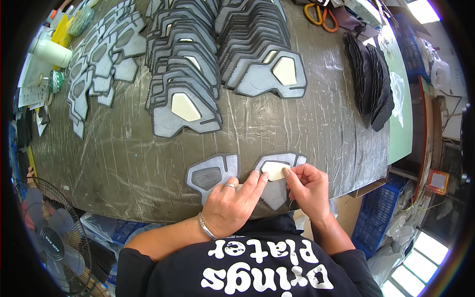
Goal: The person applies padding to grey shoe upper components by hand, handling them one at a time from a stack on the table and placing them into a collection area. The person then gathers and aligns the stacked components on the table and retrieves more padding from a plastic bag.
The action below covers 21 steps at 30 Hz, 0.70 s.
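Two grey fabric panels with dark edging lie near the table's front edge. On the right panel, a cream five-sided pad sits over the darker inset. My right hand pinches the pad's right end between thumb and fingers. From the left, my left hand reaches across with fingertips pressed at the pad's other end. A cream edge shows beneath its fingers; the rest of that piece is hidden. The left panel has a bare dark inset and is partly covered by my left hand.
Overlapping rows of panels with cream pads stand beyond my hands. Panels without pads spread at the far left. Black pieces are stacked at the right, below orange-handled scissors. A fan stands lower left; blue crates lower right.
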Each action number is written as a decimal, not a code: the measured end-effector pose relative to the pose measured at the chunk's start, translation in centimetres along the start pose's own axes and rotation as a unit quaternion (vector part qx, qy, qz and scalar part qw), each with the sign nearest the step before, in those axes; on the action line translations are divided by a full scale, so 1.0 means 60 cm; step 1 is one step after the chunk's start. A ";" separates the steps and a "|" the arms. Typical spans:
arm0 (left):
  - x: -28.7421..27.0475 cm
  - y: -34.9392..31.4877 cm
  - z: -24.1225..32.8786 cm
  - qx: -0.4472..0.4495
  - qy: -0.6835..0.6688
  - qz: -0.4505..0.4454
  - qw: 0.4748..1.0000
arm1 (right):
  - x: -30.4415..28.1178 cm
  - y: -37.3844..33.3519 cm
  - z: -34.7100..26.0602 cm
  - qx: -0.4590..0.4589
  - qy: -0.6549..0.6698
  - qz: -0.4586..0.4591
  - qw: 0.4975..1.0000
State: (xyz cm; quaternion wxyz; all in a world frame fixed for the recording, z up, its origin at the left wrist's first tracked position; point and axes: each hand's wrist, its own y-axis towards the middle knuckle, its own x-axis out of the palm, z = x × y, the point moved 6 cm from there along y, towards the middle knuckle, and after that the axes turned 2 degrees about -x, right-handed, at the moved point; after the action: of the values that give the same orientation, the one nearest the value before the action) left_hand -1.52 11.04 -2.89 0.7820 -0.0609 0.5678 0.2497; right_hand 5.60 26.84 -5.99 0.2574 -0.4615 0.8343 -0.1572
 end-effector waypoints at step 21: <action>0.003 0.009 0.006 0.017 0.055 0.002 0.998 | -0.007 0.005 -0.077 -0.211 -0.357 0.052 0.909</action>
State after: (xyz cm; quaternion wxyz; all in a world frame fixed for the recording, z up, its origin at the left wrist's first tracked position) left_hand -1.44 11.72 -2.82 0.7497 -0.0603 0.6144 0.2384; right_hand 2.92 27.47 -2.27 0.4425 -0.4860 0.7235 0.2111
